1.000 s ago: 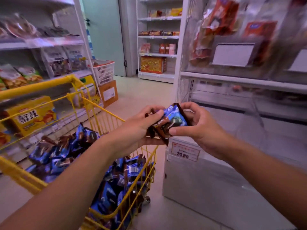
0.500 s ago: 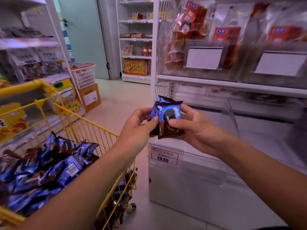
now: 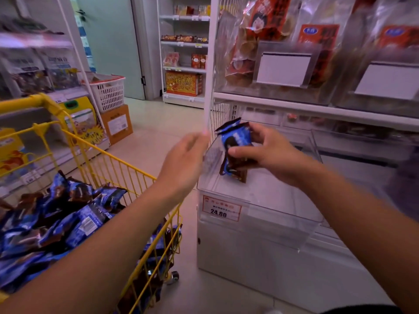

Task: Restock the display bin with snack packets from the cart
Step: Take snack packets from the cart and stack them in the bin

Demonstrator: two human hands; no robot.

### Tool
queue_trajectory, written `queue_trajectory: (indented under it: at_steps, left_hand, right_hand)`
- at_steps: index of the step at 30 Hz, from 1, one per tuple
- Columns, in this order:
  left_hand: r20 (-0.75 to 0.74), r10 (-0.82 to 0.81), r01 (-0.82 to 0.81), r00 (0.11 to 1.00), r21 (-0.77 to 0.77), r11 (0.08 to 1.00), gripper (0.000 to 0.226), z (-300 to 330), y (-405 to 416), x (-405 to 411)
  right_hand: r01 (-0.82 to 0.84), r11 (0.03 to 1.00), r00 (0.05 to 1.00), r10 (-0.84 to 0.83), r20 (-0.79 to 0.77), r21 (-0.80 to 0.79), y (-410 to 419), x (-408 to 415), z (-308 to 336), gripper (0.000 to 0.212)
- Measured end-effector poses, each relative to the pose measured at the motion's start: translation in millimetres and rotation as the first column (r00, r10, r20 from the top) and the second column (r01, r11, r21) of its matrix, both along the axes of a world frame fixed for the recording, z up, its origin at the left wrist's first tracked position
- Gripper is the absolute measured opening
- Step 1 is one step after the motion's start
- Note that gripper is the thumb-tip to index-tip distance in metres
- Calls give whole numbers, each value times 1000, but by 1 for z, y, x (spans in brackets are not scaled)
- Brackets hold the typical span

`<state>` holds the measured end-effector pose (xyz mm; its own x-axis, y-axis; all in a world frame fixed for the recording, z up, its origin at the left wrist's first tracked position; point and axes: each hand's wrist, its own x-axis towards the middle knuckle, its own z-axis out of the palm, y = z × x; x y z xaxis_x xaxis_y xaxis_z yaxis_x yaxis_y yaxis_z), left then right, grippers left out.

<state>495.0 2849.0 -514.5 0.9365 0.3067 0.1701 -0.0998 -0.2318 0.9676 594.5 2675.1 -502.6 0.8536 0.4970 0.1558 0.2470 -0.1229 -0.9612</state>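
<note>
1. Yellow cart [image 3: 108,152] at left, heaped with blue snack packets [image 3: 68,220].
2. My left hand [image 3: 181,159] empty, fingers loose, blurred.
3. My right hand [image 3: 269,152] pinches one packet [image 3: 237,141], long axis upright, just above the clear display bin [image 3: 267,225]; right is nearer.
4. Bin's clear walls hard to trace.

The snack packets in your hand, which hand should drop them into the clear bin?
The right hand. It already grips the snack packets right above the clear display bin. The left hand is open, holds nothing, and hangs nearer the yellow cart.
</note>
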Motion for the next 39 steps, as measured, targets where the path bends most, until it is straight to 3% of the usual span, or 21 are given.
queue_trajectory:
  at_steps: [1, 2, 3, 6, 9, 12, 14, 17, 19, 21, 23, 25, 29, 34, 37, 39]
  left_hand:
    - [61, 140, -153, 988, 330, 931, 38, -3, 9, 3]
    - [93, 214, -229, 972, 544, 807, 38, -6, 16, 5]
    - [60, 248, -225, 967, 654, 722, 42, -9, 21, 7]
    - [-144, 231, -57, 962, 723, 689, 38, -23, 22, 11]
    - [-222, 151, 77, 963, 769, 634, 20, -32, 19, 15]
    - [-220, 132, 92, 967, 778, 621, 19, -35, 20, 19]
    - [-212, 135, 84, 968, 778, 622, 19, -37, 20, 19]
    - [-205, 123, 84, 971, 776, 625, 20, -38, 22, 19]
    - [-201, 109, 89, 973, 770, 632, 20, -38, 22, 19]
    - [-191, 105, 82, 976, 768, 635, 20, -38, 22, 18]
    - [-185, 108, 73, 977, 764, 641, 20, -38, 21, 18]
    - [-183, 105, 71, 977, 754, 653, 20, -38, 20, 17]
    - [-184, 91, 81, 979, 752, 654, 20, -39, 22, 16]
    - [-154, 85, 64, 984, 765, 641, 22, -39, 21, 11]
    - [-98, 105, 0, 990, 734, 680, 16, -22, 35, 4]
    - [-15, 184, -116, 983, 723, 681, 23, -4, 62, 0]
  right_hand:
    - [92, 995, 994, -94, -59, -45, -1, 12, 1, 48]
    - [178, 970, 980, -190, -59, -163, -2, 24, -1, 45]
    - [231, 922, 968, -250, -23, -311, -3, 36, -5, 44]
    - [180, 746, 972, -234, 1, -641, 8, 53, -27, 49]
    - [65, 659, 988, -150, -47, -750, 26, 57, -49, 67]
    - [107, 520, 994, -25, 110, -847, 39, 64, -63, 82]
    - [192, 479, 977, -14, 212, -856, 43, 68, -68, 89]
    - [217, 469, 976, -110, 187, -856, 42, 69, -69, 104]
    - [175, 461, 980, -163, 111, -870, 36, 72, -67, 84]
    - [138, 532, 978, -207, 30, -835, 32, 74, -68, 62]
    - [145, 638, 973, -230, -7, -756, 35, 76, -72, 64]
    - [169, 675, 972, -234, 9, -718, 42, 74, -77, 64]
    - [209, 557, 977, -155, 146, -804, 45, 70, -77, 67]
    - [219, 521, 975, -154, 161, -825, 36, 63, -60, 73]
    - [416, 499, 905, -142, 401, -760, 36, 53, -40, 53]
    - [551, 643, 768, -142, 625, -532, 47, 39, -20, 29]
